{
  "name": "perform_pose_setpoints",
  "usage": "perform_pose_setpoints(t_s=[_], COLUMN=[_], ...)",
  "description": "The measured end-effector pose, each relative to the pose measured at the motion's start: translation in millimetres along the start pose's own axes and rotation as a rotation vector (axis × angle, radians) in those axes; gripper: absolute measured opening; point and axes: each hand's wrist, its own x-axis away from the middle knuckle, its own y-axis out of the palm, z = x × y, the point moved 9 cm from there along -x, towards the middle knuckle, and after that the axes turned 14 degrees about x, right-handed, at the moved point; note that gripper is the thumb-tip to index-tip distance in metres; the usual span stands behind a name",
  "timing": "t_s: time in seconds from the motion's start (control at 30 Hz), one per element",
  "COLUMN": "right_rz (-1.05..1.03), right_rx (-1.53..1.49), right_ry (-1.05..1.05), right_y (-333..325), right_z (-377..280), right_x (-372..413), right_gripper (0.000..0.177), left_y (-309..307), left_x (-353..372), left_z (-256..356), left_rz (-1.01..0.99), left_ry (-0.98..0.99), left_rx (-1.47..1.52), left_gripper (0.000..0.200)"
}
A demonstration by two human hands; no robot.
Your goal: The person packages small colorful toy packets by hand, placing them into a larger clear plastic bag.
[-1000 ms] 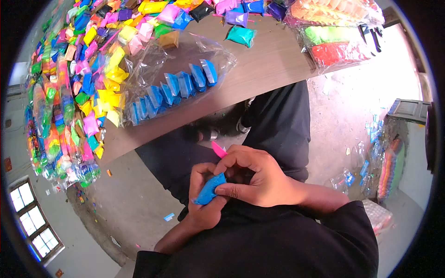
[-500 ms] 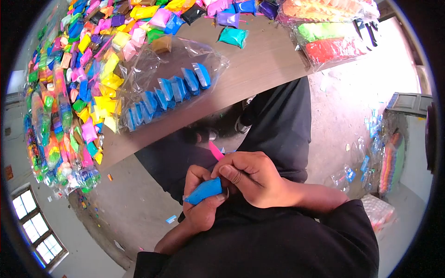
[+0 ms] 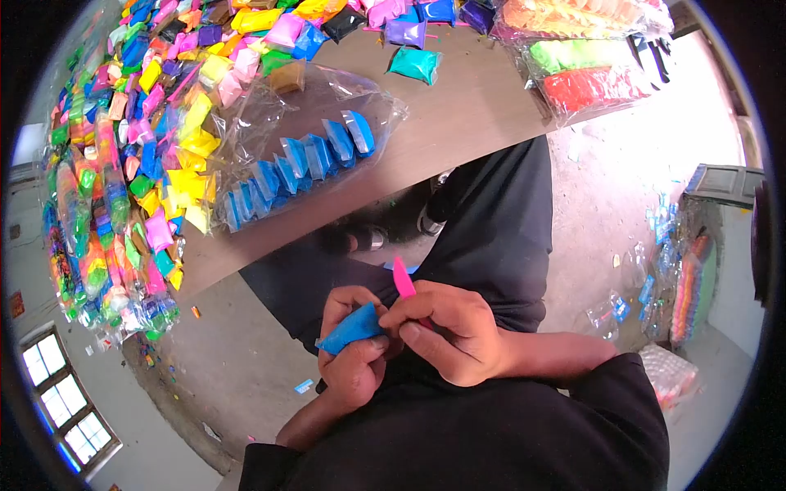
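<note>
Above my lap, my left hand (image 3: 354, 372) is closed around a blue clay packet (image 3: 350, 329), thumb on its near side. Close against its right end is my right hand (image 3: 454, 331), fingers curled. A pink plastic clay tool (image 3: 403, 278) sticks up from between my right fingers, its flat blade pointing away from me. Whether the right fingertips also pinch the packet's edge is hidden. On the table, a clear bag (image 3: 246, 139) lies around a row of several upright blue packets (image 3: 307, 159).
A large heap of colourful clay packets (image 3: 151, 98) covers the left of the brown table (image 3: 458, 106). A teal packet (image 3: 414, 65) lies near the far edge. Bagged red and green pieces (image 3: 594, 86) sit at the right end. Plastic bags (image 3: 647, 295) litter the floor at right.
The blue packet has tilted more steeply and shifted slightly left. My right hand has turned and lowered a little, and the pink tool now stands more upright and further right.
</note>
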Motion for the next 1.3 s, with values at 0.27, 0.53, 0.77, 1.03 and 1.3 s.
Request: perform_pose_setpoints(t_s=[0.27,0.53,0.77,1.03,1.3], right_rz=[0.046,0.095,0.086,0.142,0.19], right_rx=[-0.132,-0.004,-0.257,0.017,0.029], right_ry=[0.169,-0.019,0.083,-0.188,-0.162], right_y=[-5.3,-26.8,-8.3,-12.2,-12.7], right_z=[12.4,-10.5,3.6,-20.7,-17.9], right_x=[4.7,-4.8,-4.0,-3.6,-3.8], right_gripper=[0.039,0.021,0.014,0.02,0.017], left_y=[-6.0,12.0,20.7,28.7,25.2], left_x=[0.9,3.2,13.3,21.2,21.1], left_z=[-4.8,-7.9,-15.8,-16.2,-20.0], left_rz=[-0.057,-0.269,-0.337,-0.375,-0.325], left_ry=[-0.09,-0.145,-0.298,-0.29,-0.29], left_rx=[0.157,0.253,0.321,0.386,0.274], left_gripper=[0.034,0.036,0.033,0.033,0.033])
